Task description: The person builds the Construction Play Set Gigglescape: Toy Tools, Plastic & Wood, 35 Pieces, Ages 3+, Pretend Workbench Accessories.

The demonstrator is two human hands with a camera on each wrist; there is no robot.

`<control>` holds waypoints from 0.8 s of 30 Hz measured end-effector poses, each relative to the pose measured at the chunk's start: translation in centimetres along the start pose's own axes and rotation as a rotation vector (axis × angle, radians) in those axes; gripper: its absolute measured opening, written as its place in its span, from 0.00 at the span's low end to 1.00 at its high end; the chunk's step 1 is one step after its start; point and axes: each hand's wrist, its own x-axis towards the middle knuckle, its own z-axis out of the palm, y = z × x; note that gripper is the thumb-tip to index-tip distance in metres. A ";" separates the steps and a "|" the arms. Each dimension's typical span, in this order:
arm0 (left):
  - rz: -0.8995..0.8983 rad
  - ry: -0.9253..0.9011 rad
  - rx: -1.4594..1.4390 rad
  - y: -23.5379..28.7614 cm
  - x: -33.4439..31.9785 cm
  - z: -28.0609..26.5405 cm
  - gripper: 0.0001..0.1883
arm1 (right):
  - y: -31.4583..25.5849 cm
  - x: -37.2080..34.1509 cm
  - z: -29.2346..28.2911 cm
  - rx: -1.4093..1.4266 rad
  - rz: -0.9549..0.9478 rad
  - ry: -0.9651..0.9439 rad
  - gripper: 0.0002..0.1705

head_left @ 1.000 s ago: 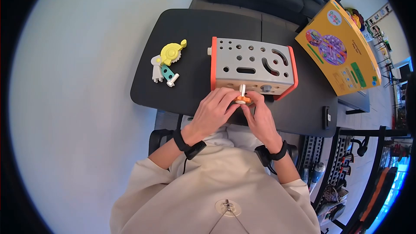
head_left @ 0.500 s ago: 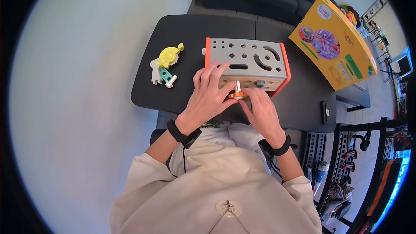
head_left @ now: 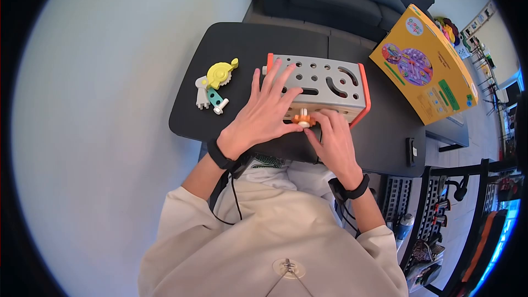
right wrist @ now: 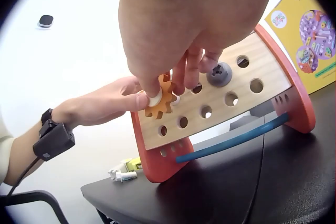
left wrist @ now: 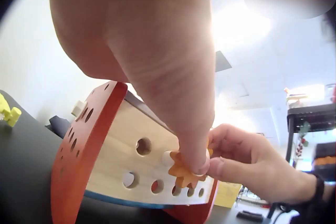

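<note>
A toy workbench (head_left: 324,67) with a grey holed top, pale wooden sides and red end panels stands on the black table (head_left: 379,132). An orange toy gear (right wrist: 167,98) sits on a white bolt (right wrist: 155,99) at the wooden side facing the person. My right hand (head_left: 334,140) pinches the gear, thumb by the bolt head and fingers behind the teeth. My left hand (head_left: 258,113) spreads its straight fingers over the grey top, while its thumb presses at the bolt head. A stretch of white shaft shows between gear and wooden side in the left wrist view.
On the table's left lie a yellow toy saw (head_left: 220,74), a grey toy piece (head_left: 202,92), a teal holed strip (head_left: 214,98) and a white bolt (head_left: 221,106). A yellow box (head_left: 423,66) stands back right. A small black object (head_left: 411,151) lies near the right edge.
My left fingers have left the gear and bolt and spread forward over the grey top; the thumb stays at the bolt. The gear and bolt have come closer to the wooden side.
</note>
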 end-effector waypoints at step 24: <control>0.017 -0.034 -0.055 -0.2 0.8 0.0 0.31 | 3.1 2.1 -1.2 -0.229 0.105 -0.074 0.54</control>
